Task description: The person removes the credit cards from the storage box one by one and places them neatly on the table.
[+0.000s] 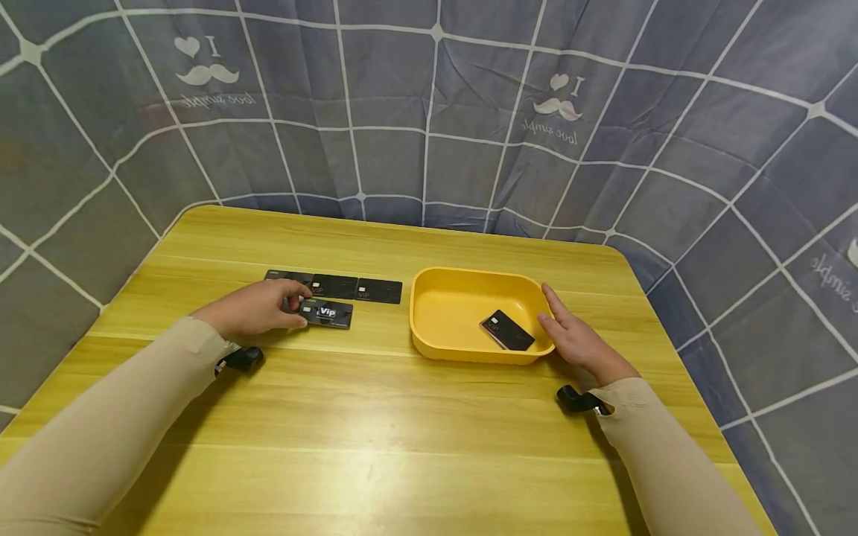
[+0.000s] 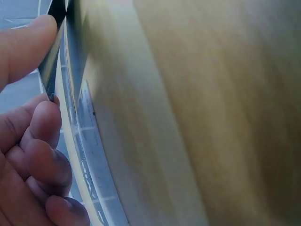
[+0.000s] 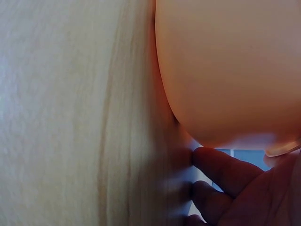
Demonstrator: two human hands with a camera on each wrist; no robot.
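Note:
With thumb and fingers my left hand (image 1: 268,307) pinches the left end of a black VIP card (image 1: 328,314), face up, just in front of a row of cards. In the left wrist view that card (image 2: 50,70) shows edge-on between thumb and fingertip. Three more black cards lie in the row; the left one (image 1: 288,275) is partly hidden by the hand. My right hand (image 1: 582,341) holds the right side of a yellow plastic basin (image 1: 429,350), thumb over the rim, fingers along the outer wall. Inside the basin lies a black card (image 1: 507,330), tilted.
All of it stands on a light wooden table (image 1: 348,432). A grey curtain (image 1: 395,89) with white lines hangs behind the table and along both sides. The middle card (image 1: 338,286) and right card (image 1: 380,291) of the row lie left of the basin.

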